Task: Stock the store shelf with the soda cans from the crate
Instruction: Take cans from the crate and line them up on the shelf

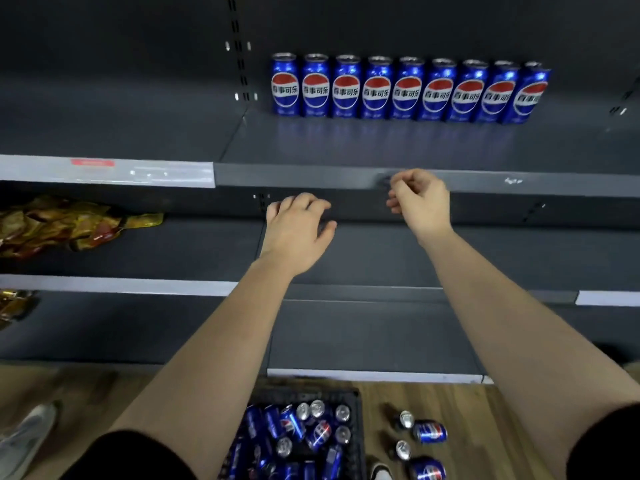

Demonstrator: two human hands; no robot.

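A row of several blue soda cans (pixel 408 88) stands upright at the back of the dark upper shelf (pixel 346 147). My left hand (pixel 298 230) hovers in front of the shelf below, fingers loosely spread, holding nothing. My right hand (pixel 420 202) hangs near the upper shelf's front edge, fingers loosely curled and empty. Down on the floor a black crate (pixel 356 400) holds several loose blue cans (pixel 304 431), partly hidden by my left arm.
Two cans (pixel 427 432) lie on the wooden floor right of the crate, with two more standing beside them. Yellow snack bags (pixel 69 223) lie on the middle shelf at the left. A shoe (pixel 24 438) shows at bottom left. Slotted uprights (pixel 239 46) divide the shelving.
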